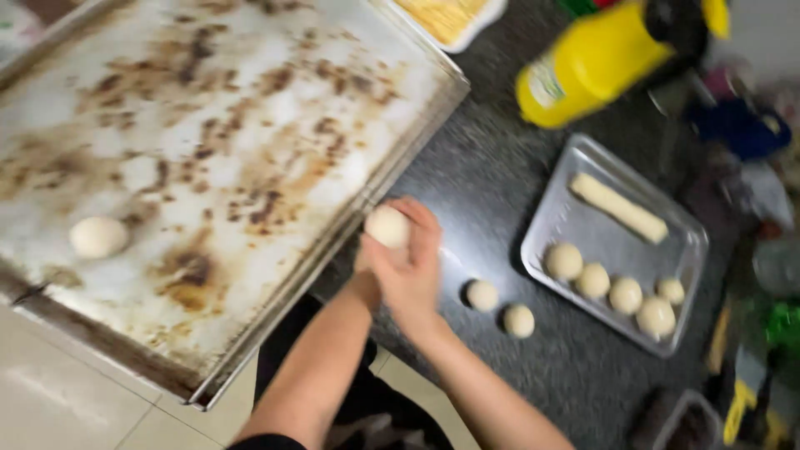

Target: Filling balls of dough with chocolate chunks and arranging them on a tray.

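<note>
Both hands together over counter (467, 175), just off right edge of big tray (250, 142). Right hand (412, 271) cupped around dough ball (387, 227); left hand (364, 279) mostly hidden behind it, pressed against ball from below-left, grip cannot tell. Ball round, no long axis. One shaped ball (98, 237) on big tray, well to left. Two balls (500, 308) on counter just right of hands. Small tray (617, 242) further right: five balls plus dough log (618, 208).

Dark speckled countertop (492, 179) above what looks like pale tiled floor (58, 392).
</note>
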